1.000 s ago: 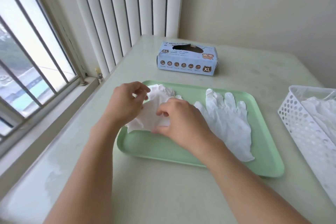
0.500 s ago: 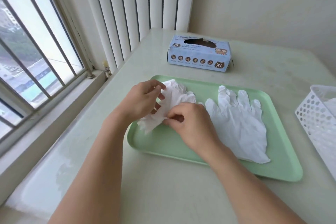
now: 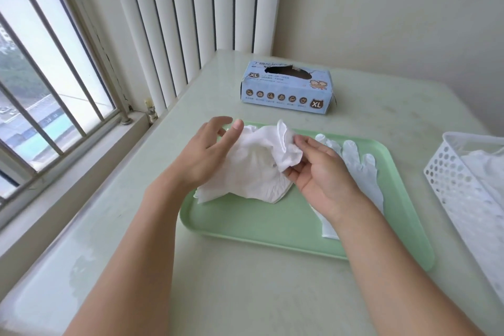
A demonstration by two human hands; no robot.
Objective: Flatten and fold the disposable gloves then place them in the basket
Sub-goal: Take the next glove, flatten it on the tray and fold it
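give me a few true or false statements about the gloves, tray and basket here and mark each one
1. The right hand pinches the crumpled glove. True.
2. The flat glove lies on the bare table. False: it lies on the green tray.
3. The glove box stands beyond the tray. True.
4. The white basket sits left of the tray. False: it sits to the right.
5. The left hand is a closed fist. False: its fingers are spread.
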